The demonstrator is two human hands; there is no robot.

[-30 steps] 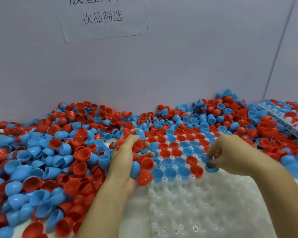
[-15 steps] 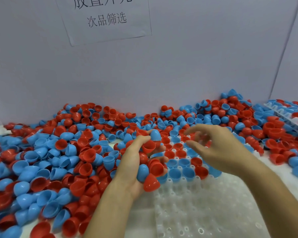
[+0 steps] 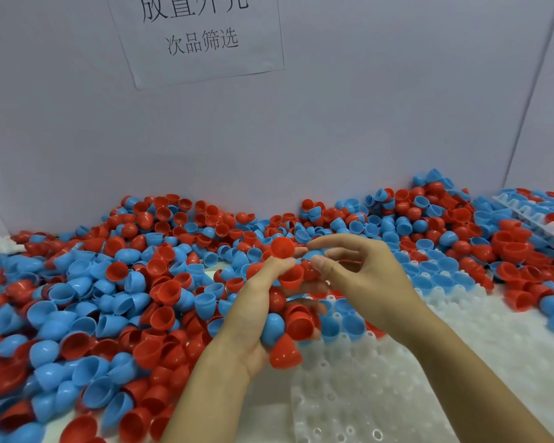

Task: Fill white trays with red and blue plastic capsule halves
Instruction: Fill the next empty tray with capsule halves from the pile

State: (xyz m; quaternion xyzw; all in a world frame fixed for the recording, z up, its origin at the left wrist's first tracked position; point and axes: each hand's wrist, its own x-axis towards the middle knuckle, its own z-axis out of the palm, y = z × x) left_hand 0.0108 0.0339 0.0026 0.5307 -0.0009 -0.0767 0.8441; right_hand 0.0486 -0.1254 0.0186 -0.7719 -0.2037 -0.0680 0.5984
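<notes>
Hands over a white tray (image 3: 397, 394), sorting red and blue capsule halves.

My left hand (image 3: 256, 318) cups a handful of smooth, glossy plastic halves (image 3: 285, 330), domed cups pointing every way; one red half (image 3: 284, 352) hangs dome-down at my palm. My right hand (image 3: 362, 276) reaches in, thumb and forefinger loosely curled around another from that handful, though I cannot tell which. A loose pile (image 3: 109, 298) spreads to the left; the bumpy tray's far rows hold cups, open side up.

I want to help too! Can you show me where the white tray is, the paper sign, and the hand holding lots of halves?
white tray (image 3: 381, 394), head view, bare empty pockets.
paper sign (image 3: 199, 39), head view, its printed middle.
left hand (image 3: 253, 318), head view, back of the palm.
</notes>
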